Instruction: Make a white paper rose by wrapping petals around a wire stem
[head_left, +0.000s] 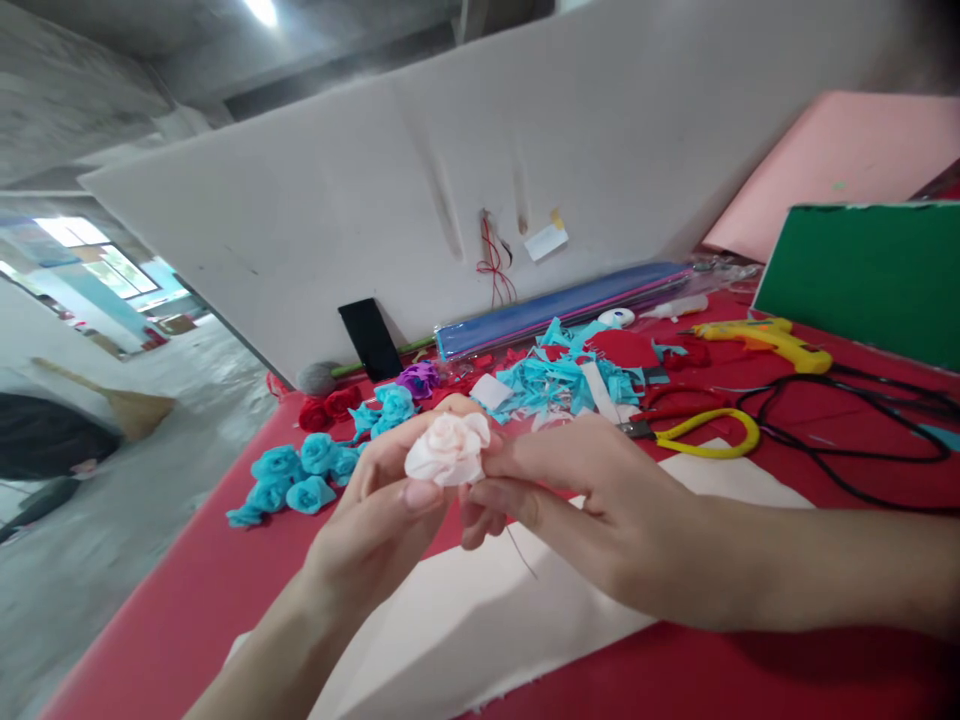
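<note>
A pale pink paper rose (448, 449) is held above the red table (187, 610), between both my hands. My left hand (382, 510) is closed round it from below, thumb pressed on its front. My right hand (577, 500) pinches its right side with fingers curled. A thin wire (521, 552) hangs below the rose. A pale pink paper sheet (465, 620) lies under my hands.
Several blue paper roses (300, 478), red roses (328, 407) and a purple one (418, 379) lie at the left. Blue paper scraps (559, 382), yellow-handled scissors (705, 436), a yellow glue gun (772, 340) with black cable (862, 440), a green board (870, 280) and a white board (465, 190) stand behind.
</note>
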